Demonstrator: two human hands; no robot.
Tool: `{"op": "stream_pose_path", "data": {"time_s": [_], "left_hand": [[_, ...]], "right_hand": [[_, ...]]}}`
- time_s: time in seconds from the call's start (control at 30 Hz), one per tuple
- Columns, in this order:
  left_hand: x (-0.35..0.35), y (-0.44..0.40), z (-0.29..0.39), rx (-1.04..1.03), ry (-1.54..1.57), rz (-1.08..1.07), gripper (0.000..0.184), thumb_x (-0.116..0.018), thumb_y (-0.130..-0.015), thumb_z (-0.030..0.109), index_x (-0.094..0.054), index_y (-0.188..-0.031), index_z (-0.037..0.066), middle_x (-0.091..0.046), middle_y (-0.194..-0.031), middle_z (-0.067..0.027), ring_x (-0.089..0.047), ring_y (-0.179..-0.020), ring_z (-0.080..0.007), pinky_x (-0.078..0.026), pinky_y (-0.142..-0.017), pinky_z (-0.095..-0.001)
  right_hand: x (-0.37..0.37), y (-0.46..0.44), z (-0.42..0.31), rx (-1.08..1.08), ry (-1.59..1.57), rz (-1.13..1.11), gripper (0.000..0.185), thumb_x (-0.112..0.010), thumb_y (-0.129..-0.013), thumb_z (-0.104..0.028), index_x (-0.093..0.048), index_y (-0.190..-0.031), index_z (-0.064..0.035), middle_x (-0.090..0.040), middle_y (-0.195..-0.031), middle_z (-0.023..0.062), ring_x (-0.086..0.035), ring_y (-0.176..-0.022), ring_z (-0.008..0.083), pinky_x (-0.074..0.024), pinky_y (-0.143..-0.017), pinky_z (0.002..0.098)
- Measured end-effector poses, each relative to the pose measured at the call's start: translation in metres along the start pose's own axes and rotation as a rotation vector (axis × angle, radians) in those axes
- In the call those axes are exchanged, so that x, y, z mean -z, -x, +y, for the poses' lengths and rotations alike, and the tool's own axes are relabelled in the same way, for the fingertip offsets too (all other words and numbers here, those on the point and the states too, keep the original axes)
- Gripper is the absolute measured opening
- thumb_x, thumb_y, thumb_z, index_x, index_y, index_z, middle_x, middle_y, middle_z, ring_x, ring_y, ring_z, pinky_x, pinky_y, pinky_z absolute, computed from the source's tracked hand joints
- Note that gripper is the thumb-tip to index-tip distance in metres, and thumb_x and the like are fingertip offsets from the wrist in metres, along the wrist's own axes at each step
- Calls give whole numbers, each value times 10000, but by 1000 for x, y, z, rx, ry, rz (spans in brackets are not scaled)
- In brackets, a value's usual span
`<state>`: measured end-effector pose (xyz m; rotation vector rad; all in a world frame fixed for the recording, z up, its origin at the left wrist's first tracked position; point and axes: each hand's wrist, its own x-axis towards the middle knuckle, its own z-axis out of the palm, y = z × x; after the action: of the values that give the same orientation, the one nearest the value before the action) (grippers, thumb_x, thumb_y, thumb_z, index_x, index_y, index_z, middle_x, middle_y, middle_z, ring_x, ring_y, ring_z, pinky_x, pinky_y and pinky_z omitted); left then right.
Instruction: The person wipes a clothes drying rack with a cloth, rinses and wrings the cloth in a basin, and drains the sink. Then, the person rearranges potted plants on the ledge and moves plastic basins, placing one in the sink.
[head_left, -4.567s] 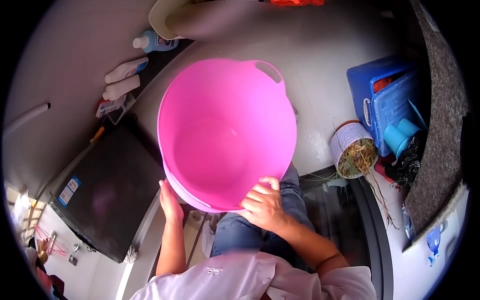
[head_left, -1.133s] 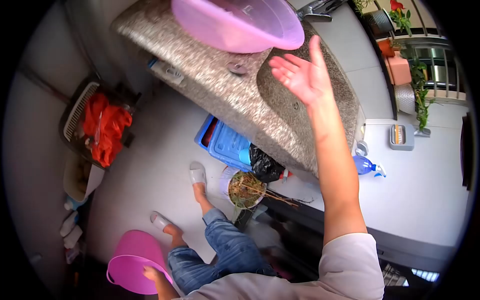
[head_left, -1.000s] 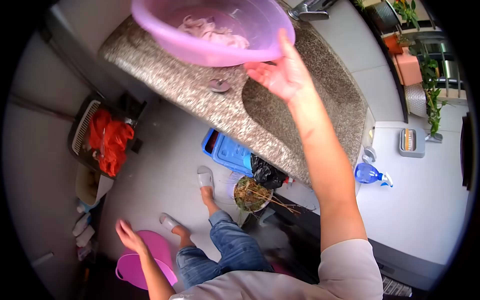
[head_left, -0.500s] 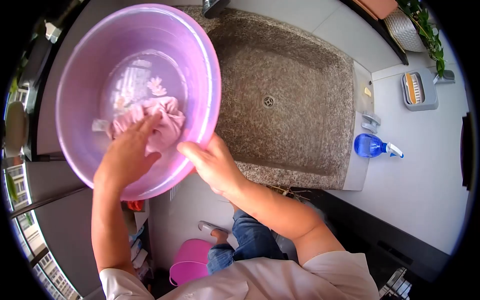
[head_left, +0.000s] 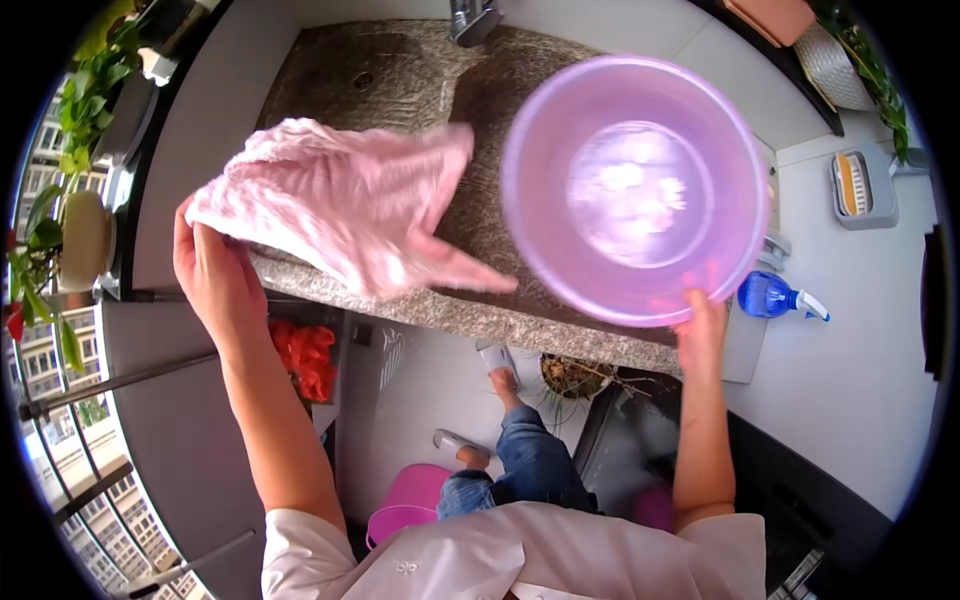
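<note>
A pink cloth (head_left: 340, 195), smeared by motion, hangs spread out from my left hand (head_left: 222, 275), whose fingers are closed on its left corner. It is over the left part of the stone sink (head_left: 480, 110). My right hand (head_left: 704, 318) grips the near right rim of a round purple basin (head_left: 735, 150), which is over the right part of the sink. Flower patterns and a bright shine show on the basin's bottom; no cloth lies in it. The pink bucket (head_left: 415, 490) stands on the floor below.
A faucet (head_left: 474, 22) is at the sink's back. To the right are a blue spray bottle (head_left: 768, 295) and a grey tray with a brush (head_left: 866, 190). A red bag (head_left: 305, 358) and a pot of dry plants (head_left: 573, 376) are below. Potted plants line the left window.
The pink cloth has come out of the purple basin in my left hand and spread out. The basin has moved right across the sink with my right hand, baring the sink's left part.
</note>
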<state>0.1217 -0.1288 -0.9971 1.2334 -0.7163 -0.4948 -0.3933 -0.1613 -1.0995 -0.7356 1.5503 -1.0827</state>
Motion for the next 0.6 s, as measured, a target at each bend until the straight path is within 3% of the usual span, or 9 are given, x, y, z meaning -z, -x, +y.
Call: {"op": "stream_pose_path", "data": {"time_s": [0.03,0.13,0.23,0.27,0.3,0.37,0.43,0.53,0.6], "left_hand": [[8,-12,-5,2,63,42,169,-528,-1012,116,-591,-1097,-16,-648,-924,-41,-609,-839,-80,-491,-743,-218],[46,-36,-45,-61,-155,102,172,-514,-991,87,-627,-1068,-17,-669,-916,-46,-625,-817,-97,-495,-722,-221],[79,-27,-100,-30,-612,45,208,-580,-933,109,-670,-1071,-17,-692,-845,-55,-608,-745,-99,-486,-690,-238],[92,-21,-119,-49,-779,5,274,-628,-881,142,-688,-1113,8,-697,-794,-86,-610,-714,-135,-493,-705,-276],[87,-8,-113,98,-993,-44,378,-669,-870,198,-653,-1208,31,-685,-912,-134,-640,-800,-182,-512,-761,-313],[91,14,-121,-144,-1229,-17,477,-689,-879,253,-592,-1291,33,-636,-1080,-157,-646,-928,-197,-520,-815,-330],[91,39,-102,-164,-1053,53,442,-671,-921,199,-558,-1317,38,-586,-1180,-154,-630,-1013,-206,-519,-859,-332],[94,94,-77,-146,-720,227,306,-604,-972,122,-579,-1254,7,-605,-1161,-116,-617,-1001,-178,-503,-877,-301],[107,146,-70,-65,-594,250,222,-563,-992,83,-584,-1193,-10,-610,-1142,-88,-599,-996,-154,-487,-890,-280]], "right_hand": [[27,-21,9,69,155,67,663,-537,-857,-66,-311,-1473,22,-593,-1211,257,-644,-1069,347,-598,-795,448],[43,-39,3,667,949,353,636,-537,-841,-68,-375,-1454,-17,-641,-1157,257,-657,-1035,355,-545,-815,451],[21,-37,9,718,935,448,597,-526,-837,-71,-424,-1424,-38,-625,-1203,259,-652,-1035,365,-494,-888,459],[7,-29,7,624,916,440,578,-531,-838,-73,-439,-1407,-31,-628,-1202,254,-655,-1036,358,-489,-903,450],[-10,-18,1,531,896,430,559,-535,-839,-75,-454,-1390,-24,-632,-1200,249,-657,-1037,350,-484,-918,441],[-16,-19,9,438,798,358,536,-543,-841,-74,-467,-1367,-6,-640,-1190,237,-666,-1007,341,-492,-911,433],[-7,-40,54,437,647,226,529,-548,-840,-68,-461,-1354,18,-649,-1173,223,-680,-945,336,-515,-870,433],[-55,-31,50,-42,155,68,394,-554,-853,-73,-506,-1218,65,-647,-1014,160,-675,-801,277,-575,-630,390],[-60,-42,53,-177,9,-72,372,-565,-846,-80,-519,-1193,45,-638,-988,156,-670,-800,255,-569,-600,352]]}}
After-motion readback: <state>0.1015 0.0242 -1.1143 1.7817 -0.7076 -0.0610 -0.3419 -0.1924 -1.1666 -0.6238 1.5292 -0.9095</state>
